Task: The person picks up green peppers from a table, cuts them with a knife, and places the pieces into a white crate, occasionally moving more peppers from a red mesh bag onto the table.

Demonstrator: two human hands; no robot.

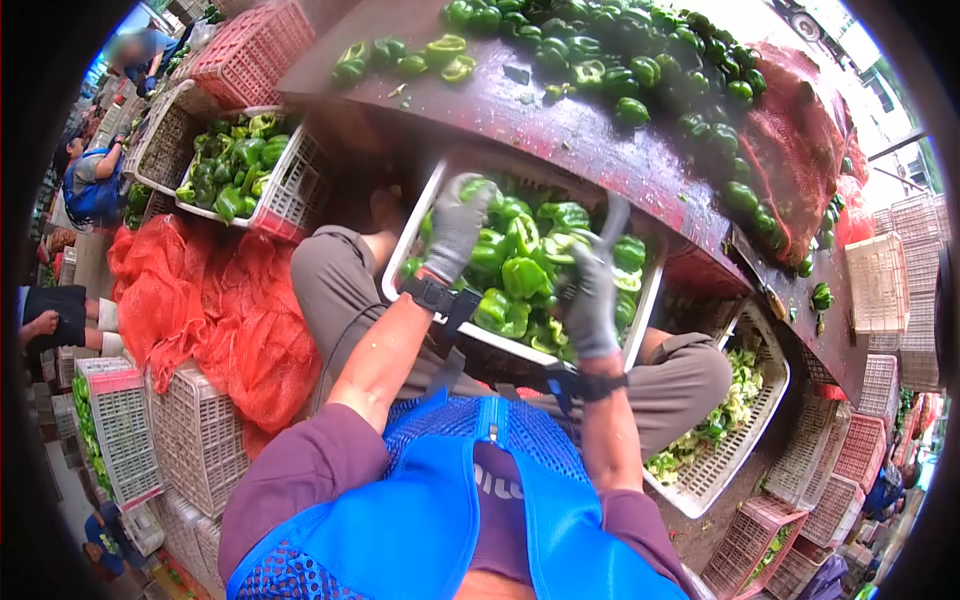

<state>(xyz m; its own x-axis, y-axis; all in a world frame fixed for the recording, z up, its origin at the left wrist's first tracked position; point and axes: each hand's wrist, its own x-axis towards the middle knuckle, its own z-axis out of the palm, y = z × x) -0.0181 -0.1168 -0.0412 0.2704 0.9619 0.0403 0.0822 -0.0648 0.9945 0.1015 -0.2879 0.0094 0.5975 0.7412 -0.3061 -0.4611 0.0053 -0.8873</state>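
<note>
Both my hands wear grey gloves and are over a white plastic crate (405, 245) full of green bell peppers (525, 277), some whole and some cut open. My left hand (458, 228) is at the crate's far left, its fingers curled around a green bell pepper (478, 188) that shows only in part. On the right side, my right hand (590, 295) is closed low over the peppers. A motion-blurred blade, apparently a knife (615, 220), sticks up from it; the handle is hidden in the glove.
A dark table (480, 100) beyond the crate bears heaped peppers and a red mesh sack (795, 150). A crate of pepper scraps (745, 440) sits right, another pepper crate (290, 190) left. Red netting (210, 310) lies beside my knee. Co-workers (95, 175) are at far left.
</note>
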